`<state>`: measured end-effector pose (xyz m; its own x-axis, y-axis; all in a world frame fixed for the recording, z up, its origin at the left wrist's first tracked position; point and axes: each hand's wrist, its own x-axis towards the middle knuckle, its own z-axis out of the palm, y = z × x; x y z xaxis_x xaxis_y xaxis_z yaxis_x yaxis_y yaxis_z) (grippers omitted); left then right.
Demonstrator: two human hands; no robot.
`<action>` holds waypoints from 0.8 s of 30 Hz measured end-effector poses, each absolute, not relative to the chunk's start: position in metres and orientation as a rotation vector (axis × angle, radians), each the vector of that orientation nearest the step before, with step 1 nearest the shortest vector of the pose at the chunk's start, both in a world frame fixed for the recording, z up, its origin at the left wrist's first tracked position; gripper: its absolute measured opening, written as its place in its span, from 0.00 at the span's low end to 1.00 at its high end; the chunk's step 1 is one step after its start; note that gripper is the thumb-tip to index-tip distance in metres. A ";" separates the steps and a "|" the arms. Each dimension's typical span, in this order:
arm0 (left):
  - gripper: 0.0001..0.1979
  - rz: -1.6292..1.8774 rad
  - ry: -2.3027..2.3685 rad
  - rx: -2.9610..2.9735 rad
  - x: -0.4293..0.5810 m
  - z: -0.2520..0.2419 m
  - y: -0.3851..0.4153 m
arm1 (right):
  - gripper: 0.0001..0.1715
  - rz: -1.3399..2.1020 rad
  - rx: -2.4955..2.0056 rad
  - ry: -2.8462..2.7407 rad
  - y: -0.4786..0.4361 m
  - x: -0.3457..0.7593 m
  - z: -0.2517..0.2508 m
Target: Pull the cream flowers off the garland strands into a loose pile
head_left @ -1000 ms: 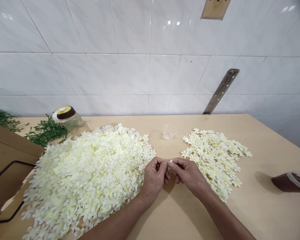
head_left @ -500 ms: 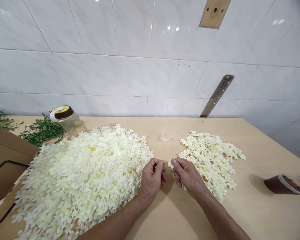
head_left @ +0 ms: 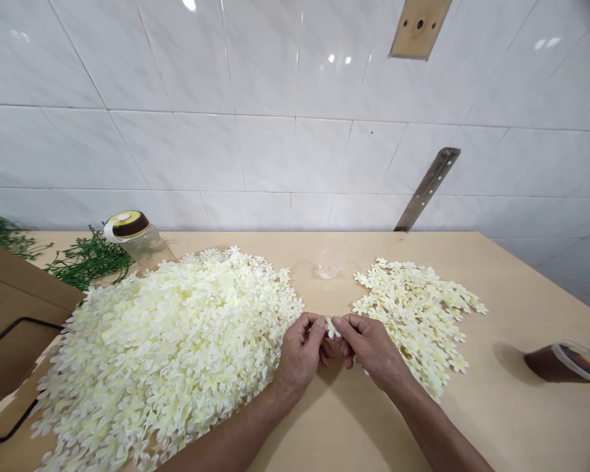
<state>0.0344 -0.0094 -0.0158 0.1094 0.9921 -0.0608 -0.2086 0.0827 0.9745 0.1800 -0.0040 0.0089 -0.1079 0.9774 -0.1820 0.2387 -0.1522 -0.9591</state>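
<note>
Between my two hands, just above the table, is a small white artificial flower (head_left: 332,328) with a pale centre. My right hand (head_left: 368,344) pinches it between thumb and fingers. From the other side my left hand (head_left: 302,351) is closed, its thumb and fingertip at the petals. A large heap of similar cream-white flowers (head_left: 187,341) spreads to the left, close beside my left hand. Past my right hand lies a smaller pile of flowers (head_left: 417,314). A small clear plastic cup (head_left: 329,265) stands on the table beyond my hands.
A clear bottle (head_left: 145,242) with a brown and yellow lid stands behind the heap, beside green artificial stems (head_left: 91,259). A cardboard box (head_left: 19,308) is at the left edge. A cup of dark liquid (head_left: 563,362) stands at the right. White tiled wall (head_left: 265,154) backs the table.
My hands have come together: the left, apart from the right before, now meets it at the flower. The flower in my right hand now shows its petals spread. The view has shifted slightly.
</note>
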 end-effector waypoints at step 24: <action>0.19 1.153 0.997 0.924 0.033 -0.016 -0.005 | 0.22 1.383 -1.408 -1.432 -0.006 0.176 0.012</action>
